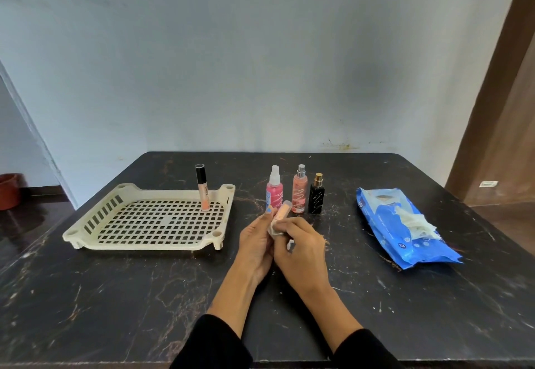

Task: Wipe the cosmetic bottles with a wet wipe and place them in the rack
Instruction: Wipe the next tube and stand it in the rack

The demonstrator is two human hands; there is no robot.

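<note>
Careful: your left hand [254, 241] grips peach tube [281, 212], right hand [301, 250] pinches wet wipe [275, 229] around its base. Wet tube may slip. Beyond, three upright bottles [299, 193] close by; stray knuckle topples them. Rack [144, 244] far left holds one tube [202, 187].

Black marbled table [115, 296], pale blue wall [231, 64], terracotta pot [8, 190] far left, wooden door [503, 125] right
</note>
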